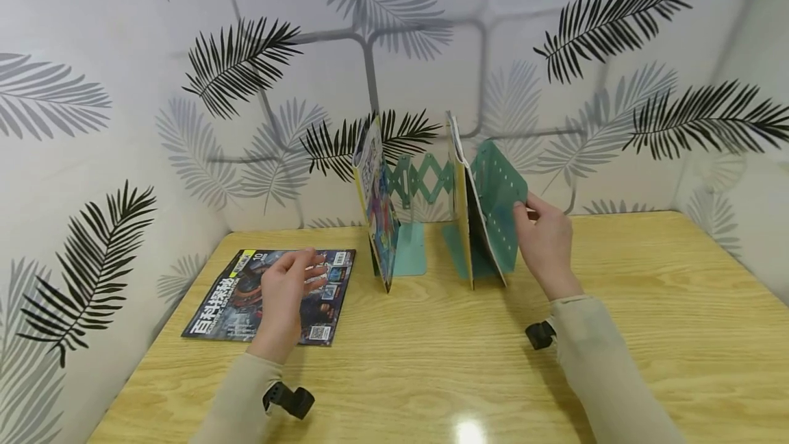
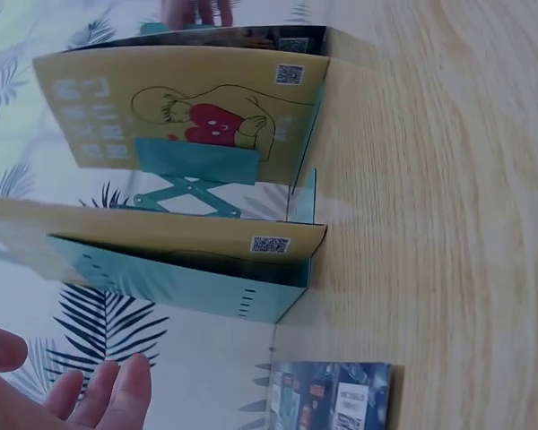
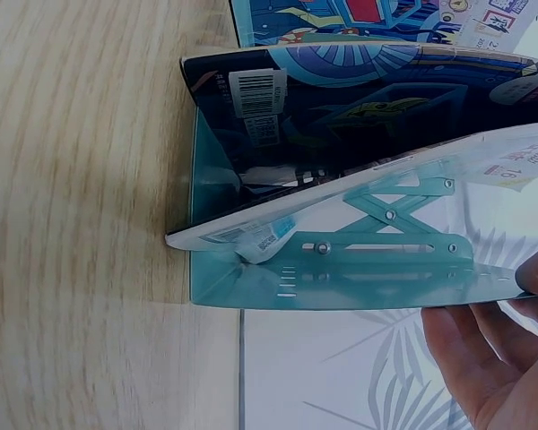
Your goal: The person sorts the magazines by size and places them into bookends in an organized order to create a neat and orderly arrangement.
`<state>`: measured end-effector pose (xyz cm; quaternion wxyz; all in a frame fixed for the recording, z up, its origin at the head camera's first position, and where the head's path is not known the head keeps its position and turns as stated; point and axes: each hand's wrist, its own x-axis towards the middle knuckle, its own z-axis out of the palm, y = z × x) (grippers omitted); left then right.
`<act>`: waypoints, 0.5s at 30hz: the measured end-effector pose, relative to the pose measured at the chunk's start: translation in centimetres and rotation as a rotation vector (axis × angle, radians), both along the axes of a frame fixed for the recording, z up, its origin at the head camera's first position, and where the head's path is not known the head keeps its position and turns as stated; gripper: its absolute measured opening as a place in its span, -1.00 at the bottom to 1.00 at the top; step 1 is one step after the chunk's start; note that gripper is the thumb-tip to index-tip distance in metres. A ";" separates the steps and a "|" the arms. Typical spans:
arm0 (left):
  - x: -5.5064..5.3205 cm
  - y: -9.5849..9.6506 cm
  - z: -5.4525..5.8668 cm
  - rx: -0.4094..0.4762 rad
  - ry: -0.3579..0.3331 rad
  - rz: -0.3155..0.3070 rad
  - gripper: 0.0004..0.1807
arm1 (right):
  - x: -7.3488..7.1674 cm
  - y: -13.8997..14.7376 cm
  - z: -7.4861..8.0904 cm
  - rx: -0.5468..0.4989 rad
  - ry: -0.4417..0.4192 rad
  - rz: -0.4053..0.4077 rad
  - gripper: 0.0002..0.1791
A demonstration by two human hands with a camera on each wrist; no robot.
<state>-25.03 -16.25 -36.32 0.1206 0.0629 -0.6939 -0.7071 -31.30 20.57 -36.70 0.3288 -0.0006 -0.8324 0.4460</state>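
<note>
Teal rack (image 1: 499,197) has a zigzag middle; right hand (image 1: 546,242)'s pinching its 3 o'clock end. Left hand (image 1: 285,293)'s loose at 8.

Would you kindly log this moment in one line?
right hand: grips green expandable bookend at right end | left hand: empty, raised near 百科探秘 magazine | books: standing in bookend
</note>
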 end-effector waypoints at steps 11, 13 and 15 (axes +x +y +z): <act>0.4 -2.0 -1.1 0.180 -0.070 0.009 -0.64 | -0.1 0.2 -0.1 0.014 -0.009 -0.003 -0.62; 0.4 -2.3 -1.1 0.184 -0.069 0.037 -0.63 | -0.1 0.2 -0.1 0.014 -0.009 -0.001 -0.62; 0.5 -2.7 -1.2 0.189 -0.067 0.065 -0.63 | -0.1 0.2 -0.2 0.013 -0.006 0.002 -0.62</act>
